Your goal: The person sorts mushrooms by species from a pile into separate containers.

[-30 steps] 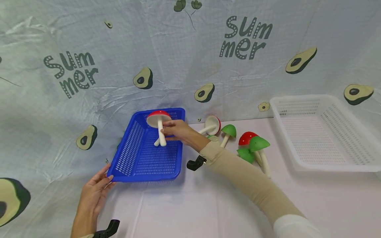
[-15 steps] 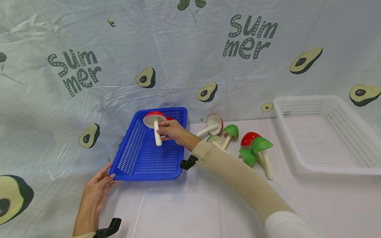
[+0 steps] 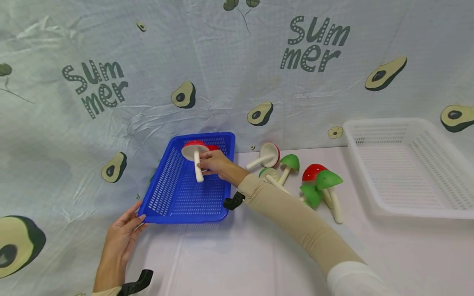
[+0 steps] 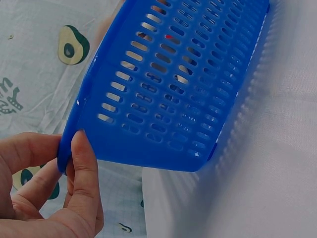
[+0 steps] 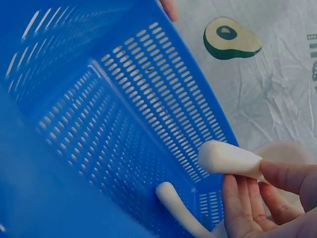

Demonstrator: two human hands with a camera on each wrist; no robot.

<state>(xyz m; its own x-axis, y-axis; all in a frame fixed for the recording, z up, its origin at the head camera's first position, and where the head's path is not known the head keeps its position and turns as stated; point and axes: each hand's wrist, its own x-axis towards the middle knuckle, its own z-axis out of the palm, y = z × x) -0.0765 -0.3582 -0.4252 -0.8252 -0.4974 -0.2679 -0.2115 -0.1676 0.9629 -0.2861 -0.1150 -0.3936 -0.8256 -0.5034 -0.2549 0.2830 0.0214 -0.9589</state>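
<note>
My right hand (image 3: 217, 163) holds a red-capped toy mushroom (image 3: 195, 150) by its white stem, cap up, inside the outline of the blue basket (image 3: 185, 220). A second red cap (image 3: 213, 147) shows just behind it, partly hidden by that hand. In the right wrist view a white stem (image 5: 181, 210) lies in the basket, below the held mushroom's stem (image 5: 230, 158). My left hand (image 3: 124, 234) pinches the basket's near left corner. The left wrist view shows its thumb and fingers on either side of the rim (image 4: 74, 119).
Right of the basket lie a red mushroom (image 3: 269, 155) on its side and several green-capped ones, such as one green mushroom (image 3: 290, 162). Farther right, another red cap (image 3: 312, 172) touches green ones. A white basket (image 3: 370, 197) stands at the right. Patterned cloth (image 3: 207, 49) hangs behind.
The right hand has shifted the held mushroom slightly left within the basket, uncovering the second red cap. The left hand keeps its grip on the corner. The head view has drifted slightly.
</note>
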